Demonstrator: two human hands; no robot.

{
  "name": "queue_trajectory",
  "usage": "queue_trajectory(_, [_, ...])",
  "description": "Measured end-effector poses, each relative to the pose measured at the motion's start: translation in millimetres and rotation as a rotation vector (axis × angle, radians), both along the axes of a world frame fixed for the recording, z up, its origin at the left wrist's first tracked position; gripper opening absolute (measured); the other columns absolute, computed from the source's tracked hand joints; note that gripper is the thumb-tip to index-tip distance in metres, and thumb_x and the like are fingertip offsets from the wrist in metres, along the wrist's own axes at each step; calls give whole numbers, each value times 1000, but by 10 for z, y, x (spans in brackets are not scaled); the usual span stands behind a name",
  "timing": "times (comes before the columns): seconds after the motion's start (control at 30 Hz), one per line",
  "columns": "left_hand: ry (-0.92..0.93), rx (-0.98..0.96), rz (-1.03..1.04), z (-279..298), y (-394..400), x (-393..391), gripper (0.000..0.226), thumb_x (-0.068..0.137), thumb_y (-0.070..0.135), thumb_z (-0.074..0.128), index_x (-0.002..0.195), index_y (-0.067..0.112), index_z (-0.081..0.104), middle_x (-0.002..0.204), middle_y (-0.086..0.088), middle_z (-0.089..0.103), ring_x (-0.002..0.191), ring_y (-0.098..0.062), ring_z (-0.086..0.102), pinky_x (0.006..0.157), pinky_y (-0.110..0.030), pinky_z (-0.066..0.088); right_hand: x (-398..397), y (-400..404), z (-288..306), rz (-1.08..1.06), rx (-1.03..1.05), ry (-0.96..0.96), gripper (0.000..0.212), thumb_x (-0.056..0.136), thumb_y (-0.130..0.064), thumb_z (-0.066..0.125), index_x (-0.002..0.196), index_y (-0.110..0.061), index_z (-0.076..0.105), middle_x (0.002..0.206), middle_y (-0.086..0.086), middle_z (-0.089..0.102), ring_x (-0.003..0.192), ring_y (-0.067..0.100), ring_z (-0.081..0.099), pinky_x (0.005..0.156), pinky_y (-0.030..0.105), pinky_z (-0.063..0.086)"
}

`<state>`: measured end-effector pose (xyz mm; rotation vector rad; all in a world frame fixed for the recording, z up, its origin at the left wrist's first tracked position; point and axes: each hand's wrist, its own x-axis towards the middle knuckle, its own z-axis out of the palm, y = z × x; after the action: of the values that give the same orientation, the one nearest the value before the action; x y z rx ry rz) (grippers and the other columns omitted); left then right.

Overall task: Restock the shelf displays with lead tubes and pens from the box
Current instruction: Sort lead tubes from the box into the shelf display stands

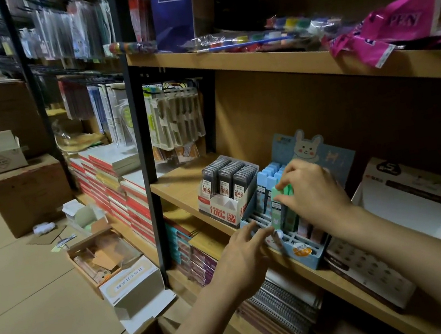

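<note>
Green plastic is showing between the fingers (281, 186) of the right hand (314, 191), which is pinching a mint lead tube (278, 209) by its top end and standing it upright in the blue display tray (313, 257) on the wooden shelf (179, 187). The tube's lower end is sitting among the tray's white dividers, just in front of the pale blue tubes (268, 176) filling the tray's back rows. To seat it well, I judge the tube should be kept vertical and eased straight down into a single slot, not across a divider. The left hand (242, 258) is reaching to the tray's front left corner with fingers loosely spread, holding nothing; bracing that corner would probably keep the tray from sliding. The grey lead boxes (227, 183) are standing just left of the tray.
</note>
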<state>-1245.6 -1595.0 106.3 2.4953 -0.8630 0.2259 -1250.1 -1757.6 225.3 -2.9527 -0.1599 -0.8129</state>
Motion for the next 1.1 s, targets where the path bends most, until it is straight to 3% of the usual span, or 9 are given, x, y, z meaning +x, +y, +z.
queue_trajectory(0.2, [-28, -36, -5, -13, 12, -19, 61, 94, 22, 56, 147, 35, 30, 156, -2, 25, 142, -23, 27, 112, -38, 36, 89, -166, 100, 112, -258, 132, 49, 70, -41, 83, 112, -28, 63, 108, -6, 58, 106, 19, 50, 89, 32, 33])
queue_trajectory(0.37, [-43, -46, 8, -9, -14, -3, 59, 94, 23, 57, 146, 36, 31, 155, -2, 26, 140, -22, 31, 109, -37, 40, 134, -186, 116, 177, -383, 212, 65, 76, -42, 77, 135, -33, 53, 116, -5, 51, 109, 18, 46, 92, 34, 32])
queue_trajectory(0.53, [-54, -59, 7, -24, -12, -6, 60, 93, 21, 57, 145, 37, 32, 155, -1, 26, 139, -22, 32, 107, -35, 41, 139, -197, 87, 197, -361, 159, 48, 74, -39, 80, 117, -24, 62, 112, -6, 60, 106, 17, 51, 90, 31, 33])
queue_trajectory(0.83, [-47, -88, 9, -47, -14, -16, 61, 93, 18, 58, 144, 37, 33, 155, 0, 25, 139, -21, 33, 106, -33, 42, 79, -197, 38, 178, -230, 154, 49, 70, -29, 84, 114, -18, 65, 110, -2, 63, 106, 19, 56, 95, 33, 41])
queue_trajectory(1.1, [-29, -91, -11, -38, 24, -22, 62, 92, 14, 57, 144, 38, 33, 156, 3, 22, 139, -19, 35, 104, -33, 45, -43, -242, 81, 166, -192, 150, 41, 68, -27, 86, 102, -17, 66, 97, -2, 63, 95, 19, 60, 81, 33, 49])
